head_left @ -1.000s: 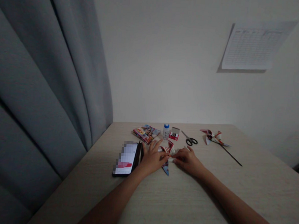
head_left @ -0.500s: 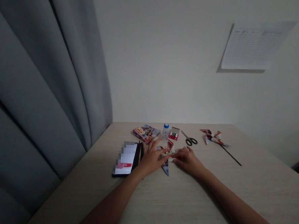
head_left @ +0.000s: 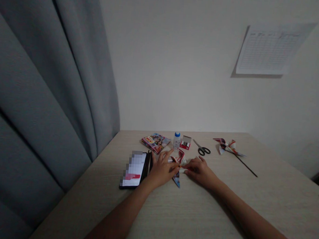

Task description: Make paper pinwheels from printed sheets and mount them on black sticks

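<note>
A folded paper pinwheel [head_left: 176,179] with colourful print lies on the table between my hands. My left hand [head_left: 161,170] holds its middle with the index finger and thumb close together, while the other fingers spread out to the left. From the right, my right hand [head_left: 199,170] pinches a fold of the same pinwheel, its fingers curled. The two hands cover much of the paper, so its centre is partly hidden. Just behind the left fingers stands a clear bottle with a blue cap [head_left: 177,135].
A phone [head_left: 134,170] and dark thin sticks [head_left: 147,164] lie left of my left hand. Behind are printed booklets [head_left: 156,142], a small red and white box [head_left: 185,143] and scissors [head_left: 202,149]. Another pinwheel on a stick [head_left: 229,148] lies at right. A curtain [head_left: 55,91] borders the left.
My left index finger has come down towards the thumb at the pinwheel's middle. The right hand and the other things look almost unmoved.
</note>
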`<state>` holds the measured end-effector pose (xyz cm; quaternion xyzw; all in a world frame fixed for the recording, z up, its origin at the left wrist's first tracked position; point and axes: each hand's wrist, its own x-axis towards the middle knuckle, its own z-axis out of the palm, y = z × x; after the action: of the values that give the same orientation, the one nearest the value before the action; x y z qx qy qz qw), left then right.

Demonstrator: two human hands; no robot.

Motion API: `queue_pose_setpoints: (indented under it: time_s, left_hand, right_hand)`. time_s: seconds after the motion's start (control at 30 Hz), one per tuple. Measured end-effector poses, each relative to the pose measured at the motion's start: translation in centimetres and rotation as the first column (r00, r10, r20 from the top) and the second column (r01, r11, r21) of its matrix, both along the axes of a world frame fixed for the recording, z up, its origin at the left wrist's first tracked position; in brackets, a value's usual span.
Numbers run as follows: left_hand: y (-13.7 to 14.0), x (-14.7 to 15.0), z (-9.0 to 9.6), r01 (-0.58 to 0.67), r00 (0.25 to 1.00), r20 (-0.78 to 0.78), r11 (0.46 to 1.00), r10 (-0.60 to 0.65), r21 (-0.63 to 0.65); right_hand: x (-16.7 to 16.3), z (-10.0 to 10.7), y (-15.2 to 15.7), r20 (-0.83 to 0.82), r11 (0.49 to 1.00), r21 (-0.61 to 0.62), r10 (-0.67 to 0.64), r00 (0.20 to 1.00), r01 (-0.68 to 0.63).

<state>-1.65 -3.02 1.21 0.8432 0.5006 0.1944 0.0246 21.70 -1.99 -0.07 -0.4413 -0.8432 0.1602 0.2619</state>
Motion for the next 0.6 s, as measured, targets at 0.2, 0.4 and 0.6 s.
queue_pose_setpoints:
  time_s: [0.2,0.4,0.6]
  left_hand:
    - [0.15,0.08,-0.07,-0.004,1.0,-0.004,1.0,0.004,-0.016]
    - [0.12,0.22,0.24,-0.011,0.998,0.055,1.0,0.009,0.029]
    - [0.09,0.32,0.54,-0.017,0.995,0.102,0.999,0.013,0.033]
  right_hand:
    - [-0.07,0.14,-0.06,0.006,1.0,0.008,0.003,1.0,-0.003]
    - [-0.13,0.6,-0.27,-0.01,1.0,-0.001,0.002,1.0,-0.002]
    - [-0.04,0.54,-0.18,0.002,1.0,-0.004,0.008,1.0,-0.008]
